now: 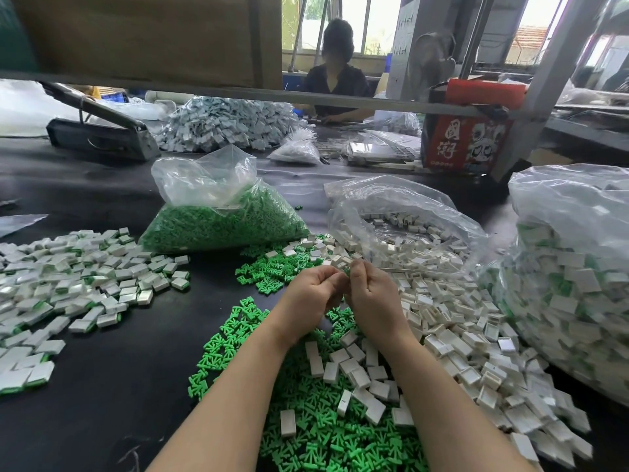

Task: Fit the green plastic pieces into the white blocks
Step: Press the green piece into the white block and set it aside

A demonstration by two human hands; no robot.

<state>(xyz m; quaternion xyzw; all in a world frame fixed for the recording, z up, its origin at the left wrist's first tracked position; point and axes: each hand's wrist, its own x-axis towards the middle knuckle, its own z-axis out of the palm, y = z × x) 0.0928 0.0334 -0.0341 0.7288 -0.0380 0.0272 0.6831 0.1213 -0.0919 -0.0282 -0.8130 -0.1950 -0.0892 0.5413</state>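
Your left hand (311, 287) and right hand (369, 291) meet above the green pieces (306, 434), fingers curled, pinching a white block (343, 261) between them. Probably a green piece inside; too small to tell. Loose white blocks (459, 338) lie right.

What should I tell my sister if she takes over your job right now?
Left hand and right hand: raised together, fingers curled, pinching a white block between them.
Green pieces: loose in front, more in the bag.
Empty blocks: spilled on the right.
Done: fitted blocks heaped on the left; more in the right bag.
Left: plenty of both still loose.
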